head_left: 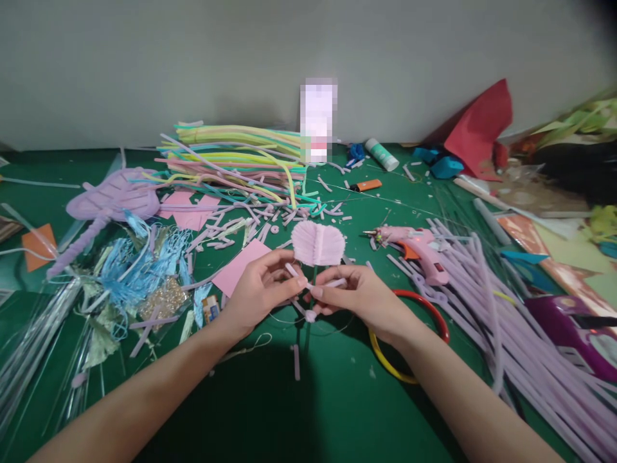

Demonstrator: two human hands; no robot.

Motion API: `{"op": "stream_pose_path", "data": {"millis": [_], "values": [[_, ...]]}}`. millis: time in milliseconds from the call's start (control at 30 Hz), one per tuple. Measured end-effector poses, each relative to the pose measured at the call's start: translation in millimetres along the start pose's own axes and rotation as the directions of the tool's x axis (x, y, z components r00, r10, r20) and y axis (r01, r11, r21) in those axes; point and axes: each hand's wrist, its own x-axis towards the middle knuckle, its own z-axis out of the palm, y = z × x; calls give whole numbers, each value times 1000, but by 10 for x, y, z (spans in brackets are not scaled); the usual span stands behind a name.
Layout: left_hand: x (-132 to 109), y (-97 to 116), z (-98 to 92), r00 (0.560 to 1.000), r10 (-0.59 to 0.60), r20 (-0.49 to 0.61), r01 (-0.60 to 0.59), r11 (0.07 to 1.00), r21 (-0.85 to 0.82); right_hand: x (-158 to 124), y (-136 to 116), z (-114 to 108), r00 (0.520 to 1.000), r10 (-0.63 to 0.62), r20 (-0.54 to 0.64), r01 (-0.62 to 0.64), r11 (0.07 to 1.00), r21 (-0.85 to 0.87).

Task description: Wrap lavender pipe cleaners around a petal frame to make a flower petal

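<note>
Above the middle of the green table, my left hand (263, 289) and my right hand (357, 292) meet, fingertips pinched together. Between them is a short lilac pipe cleaner (294, 271), its ends sticking out past the fingers. Just beyond the fingertips stands a fuzzy lilac leaf-shaped piece (318, 244) with a ridge down its centre. A thin stem runs down from it between my hands; which fingers touch the stem is hidden. A small lilac knot (311, 316) hangs below my fingers. Another lilac offcut (297, 363) lies nearer to me.
Bundled coloured pipe cleaners (231, 157) lie at the back beside a blurred upright screen (318, 116). To the right are a pink glue gun (419, 247), an orange lighter (369, 185) and long lilac pipe cleaners (472, 289). Blue tassels (144, 257) and a lilac fan (116, 196) sit left.
</note>
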Motion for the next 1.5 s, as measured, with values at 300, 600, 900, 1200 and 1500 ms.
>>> {"op": "stream_pose_path", "data": {"millis": [300, 600, 900, 1200, 1500], "values": [[-21, -21, 15, 999, 15, -33, -11, 994, 106, 17, 27, -40, 998, -8, 60, 6, 1000, 29], [-21, 18, 29, 996, -39, -84, 50, 990, 132, 19, 35, -81, 996, -1, 89, 0, 1000, 21], [-70, 47, 77, 987, -60, -152, 70, 996, 60, 31, 30, -99, 993, 8, 115, -17, 997, 74], [-74, 111, 64, 985, -92, -148, 97, 995, 33, 41, 27, -93, 996, -14, 85, 4, 993, 115], [-76, 131, 62, 982, -103, -157, 125, 982, 140, 35, 4, -64, 997, -67, -25, 70, 988, 138]]}}
